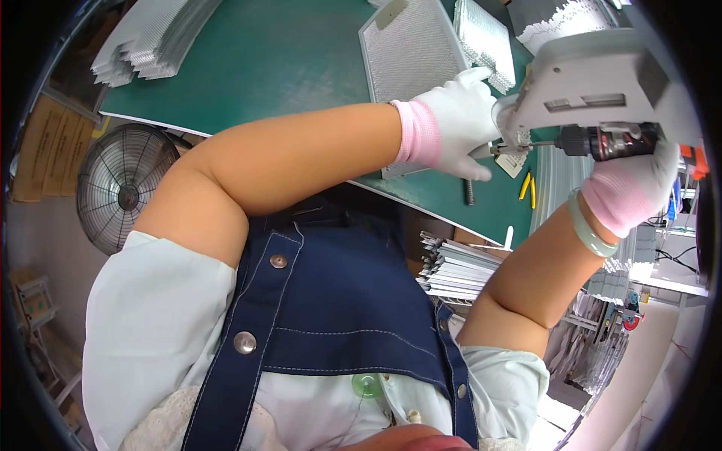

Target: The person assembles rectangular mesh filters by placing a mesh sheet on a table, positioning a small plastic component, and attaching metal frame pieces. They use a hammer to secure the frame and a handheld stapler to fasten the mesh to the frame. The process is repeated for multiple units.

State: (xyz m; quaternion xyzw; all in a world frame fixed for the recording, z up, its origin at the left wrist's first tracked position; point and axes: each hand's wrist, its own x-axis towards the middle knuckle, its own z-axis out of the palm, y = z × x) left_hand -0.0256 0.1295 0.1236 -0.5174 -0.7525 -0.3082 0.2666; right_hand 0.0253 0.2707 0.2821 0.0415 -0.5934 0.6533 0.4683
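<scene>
My right hand [639, 173], in a white glove with a pink cuff, is wrapped round a power screwdriver [602, 141] with a black body. Its thin bit points left toward my other hand. My left hand [460, 120], gloved the same way, is closed at the bit's tip beside a small metal piece [489, 151]; part of its fingers and what they hold are hidden. Under and behind that hand lies a framed metal mesh panel [414, 52]. A large grey housing [587, 75] covers the view above the screwdriver.
On the green table [286, 45] lie stacked mesh sheets [154, 41], more mesh [485, 41], yellow-handled pliers [529, 189] and a dark cylindrical piece [470, 192]. Below the edge are stacked metal strips [459, 267]. A black fan [128, 197] stands at the left.
</scene>
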